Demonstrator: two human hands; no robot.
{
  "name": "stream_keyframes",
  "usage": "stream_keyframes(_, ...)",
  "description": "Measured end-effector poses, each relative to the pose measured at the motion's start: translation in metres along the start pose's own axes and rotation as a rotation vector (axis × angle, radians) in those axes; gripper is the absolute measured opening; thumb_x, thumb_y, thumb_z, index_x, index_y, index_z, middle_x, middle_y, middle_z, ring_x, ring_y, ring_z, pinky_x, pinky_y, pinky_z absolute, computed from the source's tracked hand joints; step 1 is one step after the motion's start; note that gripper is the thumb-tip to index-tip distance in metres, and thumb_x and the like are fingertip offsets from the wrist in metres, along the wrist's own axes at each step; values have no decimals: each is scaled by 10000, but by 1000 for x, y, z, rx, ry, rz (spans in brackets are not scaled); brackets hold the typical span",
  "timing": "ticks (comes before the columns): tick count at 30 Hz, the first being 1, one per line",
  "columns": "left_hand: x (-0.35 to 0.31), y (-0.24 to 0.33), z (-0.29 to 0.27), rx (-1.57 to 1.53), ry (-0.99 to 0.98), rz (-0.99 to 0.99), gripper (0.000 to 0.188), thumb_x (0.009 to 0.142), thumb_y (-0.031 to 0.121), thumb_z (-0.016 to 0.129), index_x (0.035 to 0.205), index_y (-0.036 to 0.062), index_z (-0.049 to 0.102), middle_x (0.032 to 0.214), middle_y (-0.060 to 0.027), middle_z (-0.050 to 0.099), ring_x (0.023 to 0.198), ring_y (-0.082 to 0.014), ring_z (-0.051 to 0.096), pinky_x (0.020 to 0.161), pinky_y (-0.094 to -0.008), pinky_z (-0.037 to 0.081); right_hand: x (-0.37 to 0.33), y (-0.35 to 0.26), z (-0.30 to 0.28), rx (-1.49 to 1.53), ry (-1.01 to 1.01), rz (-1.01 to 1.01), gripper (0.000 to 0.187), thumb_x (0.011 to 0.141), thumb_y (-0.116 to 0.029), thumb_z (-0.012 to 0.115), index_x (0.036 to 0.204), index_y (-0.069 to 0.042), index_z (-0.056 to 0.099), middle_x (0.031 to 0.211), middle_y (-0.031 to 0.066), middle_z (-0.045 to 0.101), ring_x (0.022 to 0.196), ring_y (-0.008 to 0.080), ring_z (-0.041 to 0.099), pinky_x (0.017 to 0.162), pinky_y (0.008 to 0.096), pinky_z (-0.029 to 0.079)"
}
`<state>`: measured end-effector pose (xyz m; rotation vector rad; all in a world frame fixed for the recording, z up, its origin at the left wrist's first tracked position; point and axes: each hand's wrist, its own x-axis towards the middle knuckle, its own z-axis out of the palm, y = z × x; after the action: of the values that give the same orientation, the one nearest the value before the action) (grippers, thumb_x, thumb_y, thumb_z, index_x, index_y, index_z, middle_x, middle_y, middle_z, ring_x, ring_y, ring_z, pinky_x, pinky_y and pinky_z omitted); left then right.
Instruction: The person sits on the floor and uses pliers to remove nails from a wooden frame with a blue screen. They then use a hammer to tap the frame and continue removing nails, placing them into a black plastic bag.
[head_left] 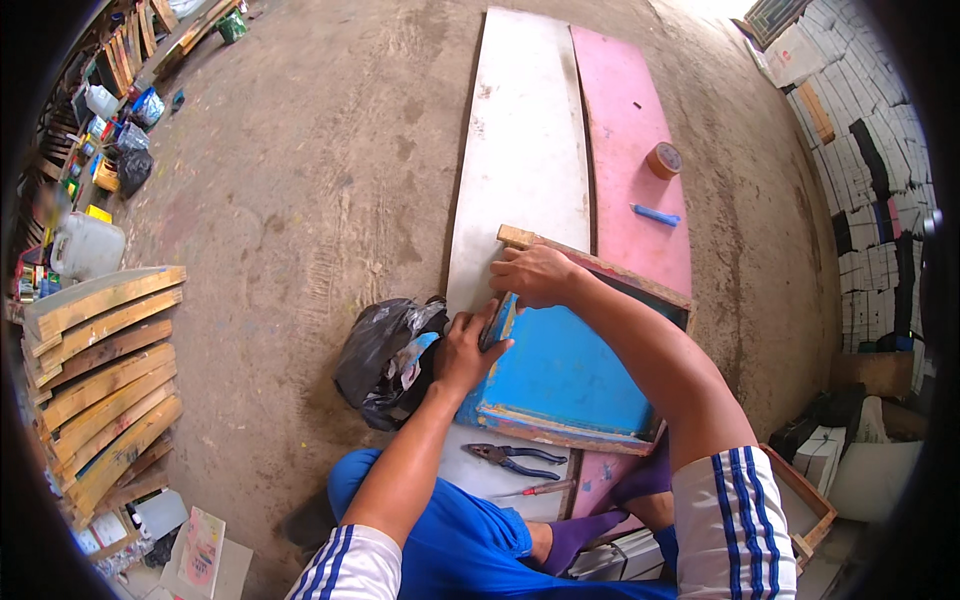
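Observation:
A wooden frame with a bright blue panel (570, 365) rests tilted before me on the boards. My left hand (467, 352) grips the frame's left side, its thumb over the rim. At the far left corner my right hand (540, 276) is closed, fingertips bent down on the wooden edge; what they pinch, if anything, is hidden. Near my knees lie pliers (515, 460) with dark blue handles and a thin red-handled tool (540, 490). A black plastic bag (375, 355) with crumpled scraps sits left of the frame.
Under the frame stretch a long white board (525, 130) and a pink board (630, 110). The pink one carries a roll of brown tape (663, 160) and a blue cutter (655, 215). Wooden frames (110, 370) are stacked at left; wrapped white stacks (870, 200) stand at right.

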<state>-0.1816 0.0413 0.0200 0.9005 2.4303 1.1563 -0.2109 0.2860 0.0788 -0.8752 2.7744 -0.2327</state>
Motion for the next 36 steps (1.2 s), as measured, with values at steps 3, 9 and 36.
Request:
stream_keyframes(3, 1, -3, 3, -11, -6, -25, 707, 878, 446, 789, 1502, 217, 547, 1181, -161, 619, 1052, -395, 680, 840, -475, 587, 9, 6, 6, -37, -41, -44, 300, 787, -261, 824, 997, -113, 670, 1028, 16, 646, 1074, 257, 651, 842, 397, 580)
stream_keyframes(9, 4, -1, 9, -59, 12, -15, 665, 879, 388, 791, 1477, 201, 568, 1158, -126, 629, 1015, -358, 686, 811, -456, 581, -42, 25, 34, 17, 66, -42, 247, 844, -264, 785, 1001, -116, 665, 973, 38, 656, 1039, 273, 663, 825, 417, 579)
stream_keyframes(36, 7, 3, 3, -30, 30, -16, 621, 868, 384, 800, 1426, 194, 604, 1143, -126, 659, 1013, -363, 696, 815, -460, 591, -6, 33, 12, 80, 113, 22, 153, 973, -273, 646, 1045, -139, 650, 1057, 31, 605, 1090, 251, 643, 837, 408, 592)
